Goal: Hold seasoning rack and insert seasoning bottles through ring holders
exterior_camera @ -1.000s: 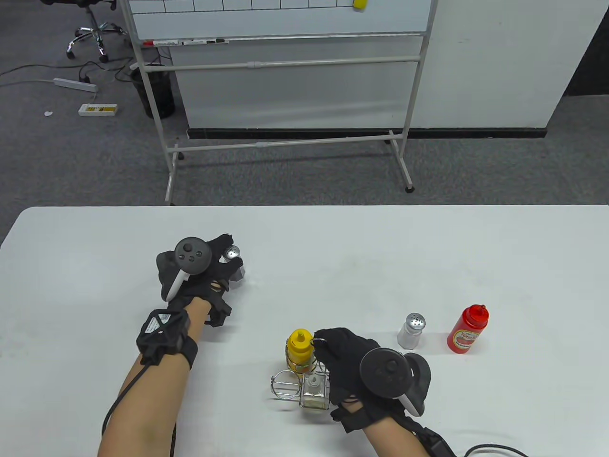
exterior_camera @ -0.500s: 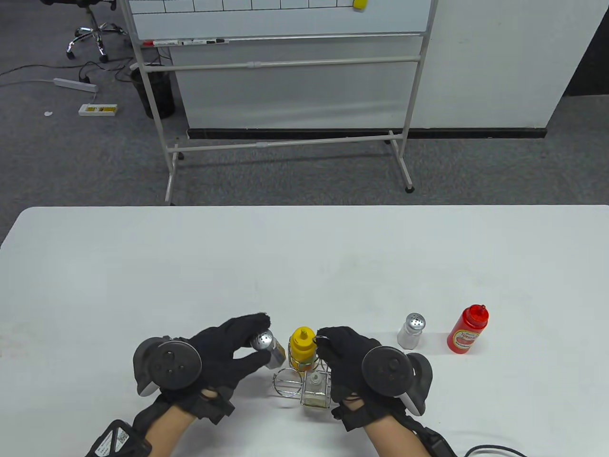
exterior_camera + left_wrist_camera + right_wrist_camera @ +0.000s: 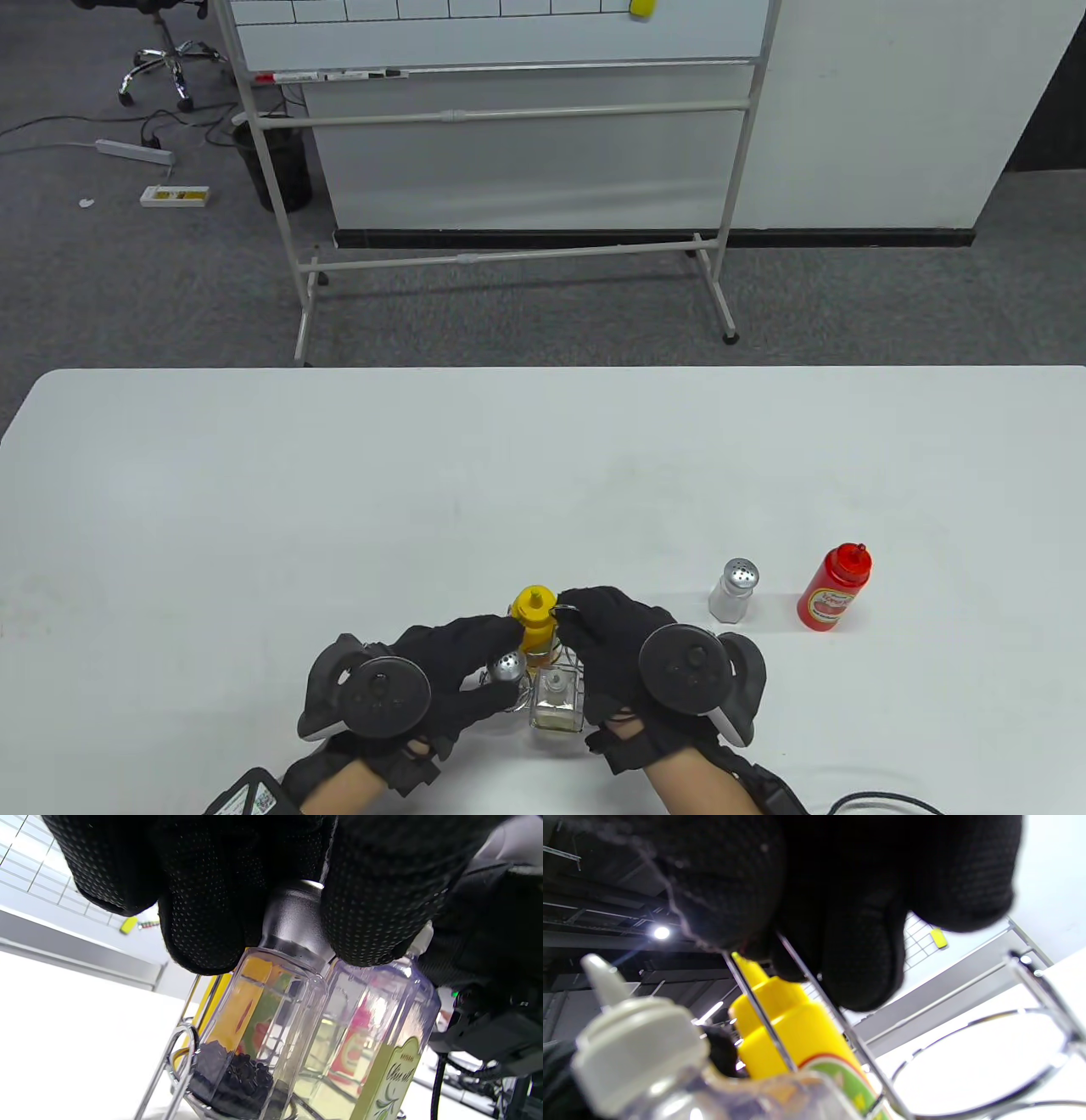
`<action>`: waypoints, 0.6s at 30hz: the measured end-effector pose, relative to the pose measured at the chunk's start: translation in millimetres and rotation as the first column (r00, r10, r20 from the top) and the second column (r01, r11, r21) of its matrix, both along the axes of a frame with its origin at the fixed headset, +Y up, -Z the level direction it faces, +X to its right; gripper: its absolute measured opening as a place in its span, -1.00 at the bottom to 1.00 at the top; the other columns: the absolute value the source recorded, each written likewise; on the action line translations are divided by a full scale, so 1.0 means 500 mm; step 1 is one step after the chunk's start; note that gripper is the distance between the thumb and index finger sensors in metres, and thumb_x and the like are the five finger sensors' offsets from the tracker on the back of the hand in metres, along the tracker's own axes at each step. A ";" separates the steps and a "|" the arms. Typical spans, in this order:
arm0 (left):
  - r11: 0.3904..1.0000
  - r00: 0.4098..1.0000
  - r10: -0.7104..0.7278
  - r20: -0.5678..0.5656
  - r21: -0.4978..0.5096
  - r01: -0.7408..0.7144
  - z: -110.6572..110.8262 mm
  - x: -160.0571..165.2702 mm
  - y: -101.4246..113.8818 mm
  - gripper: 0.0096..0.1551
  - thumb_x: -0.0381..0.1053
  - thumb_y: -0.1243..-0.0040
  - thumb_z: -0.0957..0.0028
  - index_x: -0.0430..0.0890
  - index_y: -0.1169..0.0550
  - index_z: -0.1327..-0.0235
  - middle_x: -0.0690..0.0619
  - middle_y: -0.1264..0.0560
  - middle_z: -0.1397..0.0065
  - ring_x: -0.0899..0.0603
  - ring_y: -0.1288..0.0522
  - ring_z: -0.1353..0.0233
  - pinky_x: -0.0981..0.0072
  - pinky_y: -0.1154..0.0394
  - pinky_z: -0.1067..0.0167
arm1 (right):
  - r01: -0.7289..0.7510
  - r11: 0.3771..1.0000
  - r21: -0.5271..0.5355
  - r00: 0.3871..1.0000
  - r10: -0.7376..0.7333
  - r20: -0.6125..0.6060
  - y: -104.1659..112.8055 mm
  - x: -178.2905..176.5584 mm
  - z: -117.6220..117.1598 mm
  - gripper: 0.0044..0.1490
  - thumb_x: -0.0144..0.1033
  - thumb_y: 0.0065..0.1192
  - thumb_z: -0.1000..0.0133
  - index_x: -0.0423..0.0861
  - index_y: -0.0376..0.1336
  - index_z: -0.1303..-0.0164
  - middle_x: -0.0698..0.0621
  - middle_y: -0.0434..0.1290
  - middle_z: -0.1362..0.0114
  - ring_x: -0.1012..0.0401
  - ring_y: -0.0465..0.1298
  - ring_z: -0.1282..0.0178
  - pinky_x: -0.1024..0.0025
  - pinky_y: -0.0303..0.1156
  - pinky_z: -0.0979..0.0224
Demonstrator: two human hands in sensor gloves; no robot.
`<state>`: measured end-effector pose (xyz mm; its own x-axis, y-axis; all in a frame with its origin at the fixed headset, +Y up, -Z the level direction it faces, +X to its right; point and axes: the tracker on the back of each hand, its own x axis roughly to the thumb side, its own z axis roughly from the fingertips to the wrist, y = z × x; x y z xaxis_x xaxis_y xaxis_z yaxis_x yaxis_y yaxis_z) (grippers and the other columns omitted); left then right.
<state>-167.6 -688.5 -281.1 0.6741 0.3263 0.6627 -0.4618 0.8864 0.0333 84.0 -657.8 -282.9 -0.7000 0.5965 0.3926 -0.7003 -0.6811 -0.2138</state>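
Note:
The wire seasoning rack (image 3: pixel 570 664) stands near the table's front edge with a yellow mustard bottle (image 3: pixel 537 619) and a clear oil bottle (image 3: pixel 556 699) in it. My right hand (image 3: pixel 612 655) grips the rack's top handle; its wires (image 3: pixel 797 971) run up into my fingers. My left hand (image 3: pixel 462 671) pinches the metal cap of a pepper shaker (image 3: pixel 508 669). In the left wrist view the shaker (image 3: pixel 258 1027) sits low inside a front ring (image 3: pixel 182 1052), beside the oil bottle (image 3: pixel 373 1035).
A salt shaker (image 3: pixel 734 589) and a red ketchup bottle (image 3: pixel 834 587) stand on the table (image 3: pixel 254 475) to the right of the rack. A whiteboard stand (image 3: pixel 509 170) is on the floor beyond the far edge.
My left hand carried the pepper shaker from the table's left-middle toward me and right, then lowered it into the rack's front left ring. My right hand stayed on the rack handle.

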 end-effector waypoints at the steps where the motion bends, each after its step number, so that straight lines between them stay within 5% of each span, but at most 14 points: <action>1: 1.000 1.000 -0.015 0.000 0.004 0.015 0.001 0.001 -0.002 -0.22 0.21 -0.62 0.08 -0.10 -0.60 -0.36 -0.12 -0.67 -0.35 -0.12 -0.81 -0.15 -0.09 -0.62 -0.14 | 0.000 1.000 0.000 1.000 0.000 -0.001 0.000 0.000 0.000 -0.47 -0.22 0.48 0.15 -0.10 0.59 0.00 -0.09 0.72 -0.05 0.02 0.84 0.15 0.04 0.62 0.04; 15: 0.997 0.997 -0.074 0.012 0.035 0.073 0.010 0.014 -0.009 -0.23 0.27 -0.57 0.10 -0.07 -0.64 -0.31 -0.11 -0.68 -0.34 -0.11 -0.80 -0.19 -0.11 -0.60 -0.17 | -0.002 1.000 0.006 1.000 0.002 0.002 -0.001 -0.001 0.002 -0.47 -0.22 0.50 0.15 -0.10 0.60 0.01 -0.08 0.73 -0.04 0.01 0.85 0.16 0.04 0.62 0.04; 18: 0.993 0.999 -0.001 -0.033 0.119 0.005 0.011 -0.001 0.025 -0.22 0.35 -0.47 0.10 -0.06 -0.65 -0.30 -0.12 -0.65 -0.38 -0.16 -0.77 -0.21 -0.15 -0.55 -0.20 | -0.003 1.000 0.004 1.000 0.003 0.001 -0.001 -0.001 0.002 -0.47 -0.22 0.50 0.16 -0.10 0.60 0.01 -0.08 0.73 -0.04 0.02 0.85 0.16 0.04 0.62 0.04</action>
<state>-168.1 -676.0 -275.5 0.6971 0.2440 0.6741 -0.4560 0.8765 0.1543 83.6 -658.2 -281.8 -0.7024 0.5926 0.3943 -0.6978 -0.6827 -0.2168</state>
